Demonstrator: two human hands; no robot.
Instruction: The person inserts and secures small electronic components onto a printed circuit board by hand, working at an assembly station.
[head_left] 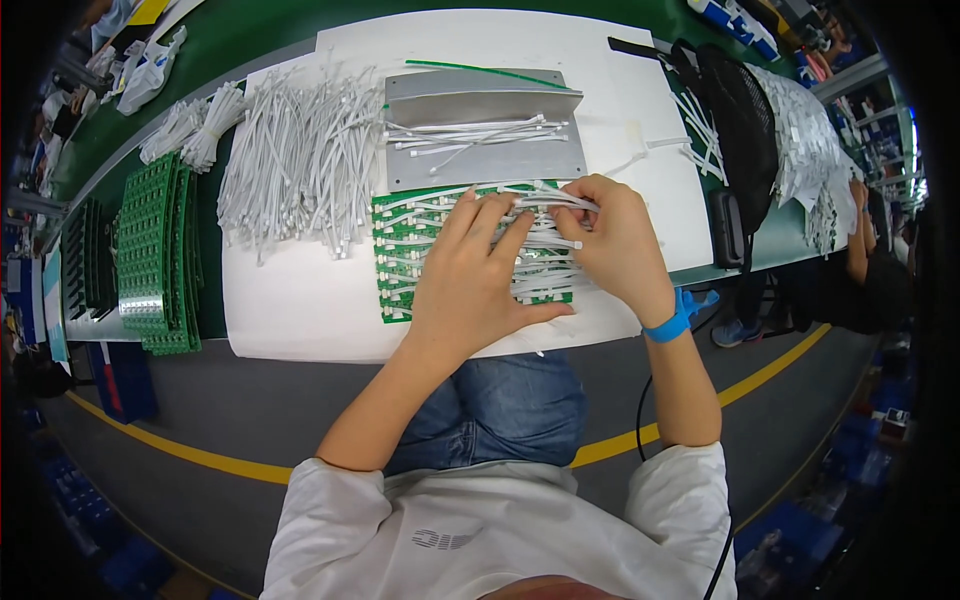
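A green circuit board panel lies in front of me, crossed by rows of white cables with small plugs. Over its left and middle part my left hand rests with fingers spread, the fingertips at the far rows and the thumb out to the right. At the board's far right corner, the thumb and fingers of my right hand are pinched on a white cable. A blue strap circles my right wrist. Just beyond the board is a grey metal bracket with several loose white cables on it.
White sheeting covers the bench. A large pile of white cables lies left of the bracket, and a stack of green boards stands farther left. On the right are a black mesh bag and another person's arm.
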